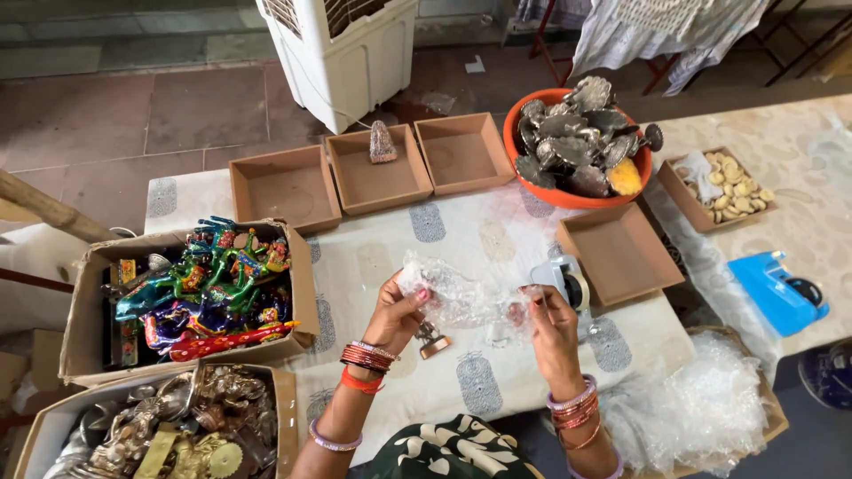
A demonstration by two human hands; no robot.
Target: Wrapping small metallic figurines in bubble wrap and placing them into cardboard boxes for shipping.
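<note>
Seen from above, a table draped in a white cloth printed with grey motifs [497, 257] stands on a reddish stone floor, with a white air cooler [342, 53] beyond its far edge. At centre, a crumpled sheet of clear bubble wrap [457, 297] is stretched between both hands, its long axis running side to side, from one set of fingers to the other. The left hand [397, 315] pinches the sheet's left end, fingers closed on the film; the right hand [550, 324] grips the right end in the same way. Both hands are equally near, each holding one end. Just below the left fingers, a small brown object [433, 341] rests on the cloth; whether the wrap touches it cannot be told. Just beyond the right fingers lies a grey tape dispenser [565, 279], and past it an empty shallow brown cardboard tray [619, 253]. Farther off stand an orange bowl of grey metal figures [577, 142] and, to the left, a cardboard box of brightly painted animal figures [200, 293].
</note>
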